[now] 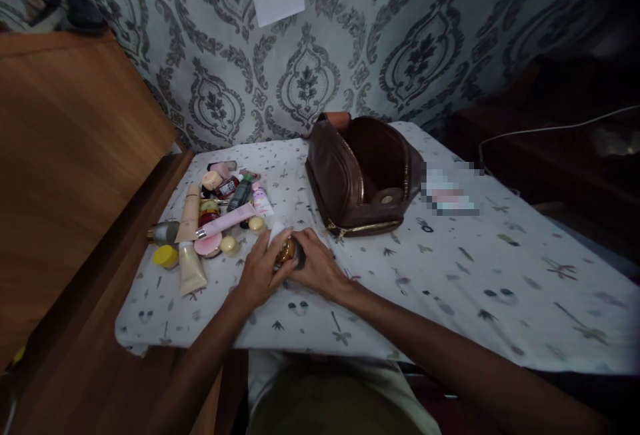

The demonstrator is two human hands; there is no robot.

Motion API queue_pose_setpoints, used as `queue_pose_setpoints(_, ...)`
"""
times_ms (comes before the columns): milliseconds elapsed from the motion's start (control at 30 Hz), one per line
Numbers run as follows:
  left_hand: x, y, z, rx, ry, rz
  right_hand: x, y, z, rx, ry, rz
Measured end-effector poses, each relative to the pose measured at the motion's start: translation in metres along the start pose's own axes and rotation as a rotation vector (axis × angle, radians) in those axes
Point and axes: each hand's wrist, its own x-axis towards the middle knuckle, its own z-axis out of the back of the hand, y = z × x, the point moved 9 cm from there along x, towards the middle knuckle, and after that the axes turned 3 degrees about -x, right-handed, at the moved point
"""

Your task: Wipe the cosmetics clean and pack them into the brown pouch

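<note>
Both of my hands are over the table in front of the brown bag. Between them is a small round container with a shiny gold top [285,251]; its lower part is mostly hidden. My left hand [261,267] wraps its left side, with something white [275,230], perhaps a wipe, at the fingers. My right hand [316,263] curls around the right side of the same container. Beyond my hands stands an unzipped brown leather bag [333,172], its mouth gaping. Just left of my fingers lie two small cream-coloured round pieces, including a ball-like one [229,245].
Cosmetics crowd the table's left: a pink tube [227,220], a beige tube [190,212], a cream tube [191,272], a yellow-lidded jar [165,256] and a green bottle [241,193]. Black hair ties [425,224] lie right of the bag. A wooden cabinet [75,122] borders the left.
</note>
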Motion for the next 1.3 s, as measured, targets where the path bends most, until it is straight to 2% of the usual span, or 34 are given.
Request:
queue_pose_setpoints(100, 0.000, 0.005, 0.000, -0.023, -0.029, 0.073, -0.001, 0.006, -0.001, -0.010, 0.021, 0.038)
queue_pose_setpoints(233, -0.005, 0.007, 0.004, -0.037, -0.073, 0.072, -0.002, 0.012, -0.004, 0.005, 0.064, 0.083)
queue_pose_setpoints(333, -0.008, 0.003, 0.007, -0.002, -0.082, 0.004, -0.003, 0.013, -0.005, 0.042, 0.086, 0.085)
queue_pose_setpoints(467, -0.007, -0.009, 0.009, 0.015, -0.007, -0.129, -0.002, 0.010, 0.001, 0.086, 0.037, 0.074)
queue_pose_setpoints(567, -0.006, -0.010, 0.010, -0.005, 0.035, -0.145, -0.001, 0.010, 0.003, 0.058, 0.008, 0.088)
queue_pose_setpoints(767, -0.008, -0.003, 0.014, -0.018, 0.009, -0.057, -0.003, 0.008, 0.001, 0.004, 0.037, 0.092)
queue_pose_setpoints(933, -0.010, -0.008, 0.012, -0.015, 0.049, -0.053, -0.005, 0.008, -0.002, 0.017, 0.069, 0.106)
queue_pose_setpoints(1000, -0.008, -0.004, 0.011, -0.033, 0.031, 0.015, -0.006, 0.010, -0.003, -0.008, 0.074, 0.110)
queue_pose_setpoints(1133, -0.006, 0.014, 0.013, -0.092, -0.085, 0.197, -0.007, 0.015, -0.001, -0.067, 0.046, 0.106)
queue_pose_setpoints(1233, -0.006, 0.018, 0.013, -0.147, -0.095, 0.195, -0.006, 0.015, 0.000, -0.058, 0.039, 0.091)
queue_pose_setpoints(1300, -0.007, 0.016, 0.013, -0.164, -0.057, 0.147, -0.005, 0.012, 0.000, -0.058, 0.034, 0.076)
